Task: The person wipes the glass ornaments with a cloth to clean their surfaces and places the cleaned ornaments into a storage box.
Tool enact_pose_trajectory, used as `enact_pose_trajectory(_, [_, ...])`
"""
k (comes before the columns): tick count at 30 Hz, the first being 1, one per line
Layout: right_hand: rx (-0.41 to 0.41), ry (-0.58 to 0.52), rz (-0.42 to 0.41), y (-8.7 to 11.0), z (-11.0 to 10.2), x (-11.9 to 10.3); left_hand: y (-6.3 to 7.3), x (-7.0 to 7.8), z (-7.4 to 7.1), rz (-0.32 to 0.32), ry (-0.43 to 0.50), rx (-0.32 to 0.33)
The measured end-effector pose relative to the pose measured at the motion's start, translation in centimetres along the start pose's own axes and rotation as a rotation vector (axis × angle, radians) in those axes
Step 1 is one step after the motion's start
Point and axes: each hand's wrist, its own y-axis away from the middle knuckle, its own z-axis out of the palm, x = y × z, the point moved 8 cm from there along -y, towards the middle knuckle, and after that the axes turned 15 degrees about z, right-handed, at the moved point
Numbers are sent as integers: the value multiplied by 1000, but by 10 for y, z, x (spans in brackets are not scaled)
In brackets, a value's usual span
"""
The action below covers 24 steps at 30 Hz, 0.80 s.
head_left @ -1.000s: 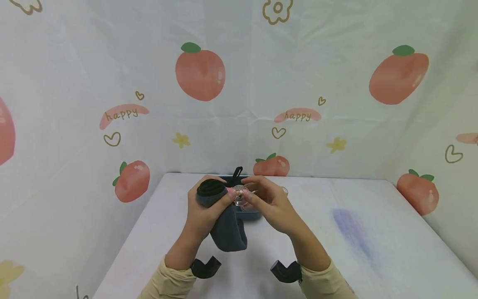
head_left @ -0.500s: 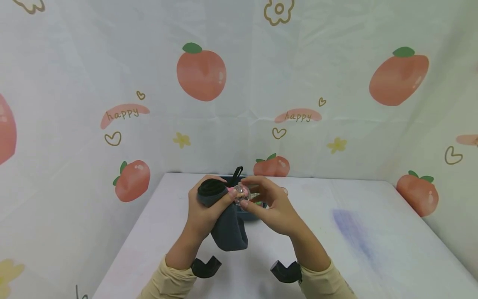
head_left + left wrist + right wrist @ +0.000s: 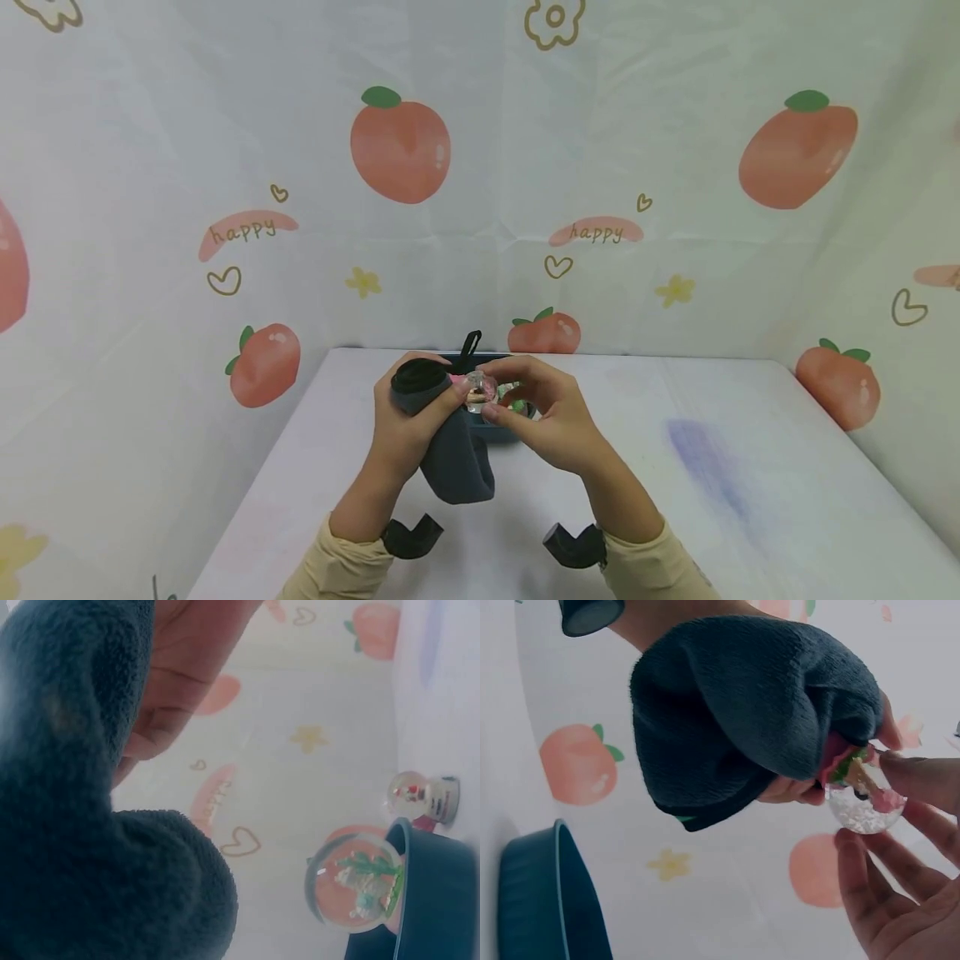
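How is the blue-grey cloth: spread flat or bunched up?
Bunched up: the cloth shows thick folds in the right wrist view, hanging from the left hand.

A creased white backdrop point(image 3: 480, 150) rises at twelve o'clock, printed with orange-red fruits point(image 3: 401, 152), yellow flowers point(image 3: 363, 282) and "happy" banners point(image 3: 596, 231). A white counter point(image 3: 637, 417) at six o'clock bears a purple smudge point(image 3: 703, 462) towards four.

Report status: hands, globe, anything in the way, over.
Left hand gripping cloth; right hand with fingers curled around globe. Globe held up, tilted. Cloth bunched close against it; bin behind, seemingly not in the way.
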Motion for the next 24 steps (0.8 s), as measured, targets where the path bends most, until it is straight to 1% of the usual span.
enact_pose_trajectory(2, [2,2,-21,0,1,-2,0,0,-1,-8,-6,3])
enact_pose_trajectory(4, [10,15,-9,0,1,-1,0,1,-1,-10,-5,5])
enact_pose_trajectory(8, [-12,21,83,0,2,3,-1,4,0,7,14,8])
enact_pose_trajectory(10, [-39,10,131,0,4,7,-1,5,1,17,22,4])
enact_pose_trajectory(11, [-51,6,141,0,4,8,-1,5,1,22,28,0])
enact_pose_trajectory(13, [-60,14,123,0,5,8,-1,5,2,30,28,-2])
enact_pose_trajectory(17, [-51,31,-1,2,5,0,-2,6,2,41,12,-9])
enact_pose_trajectory(19, [-47,29,-48,3,5,-4,-2,6,1,39,5,-9])
enact_pose_trajectory(21, [-44,34,-56,2,5,-5,-2,6,1,36,8,-10])
enact_pose_trajectory(22, [-43,40,-46,2,5,-5,-2,6,1,33,10,-8])
enact_pose_trajectory(24, [-45,57,1,1,5,-2,-2,6,1,32,14,-3])
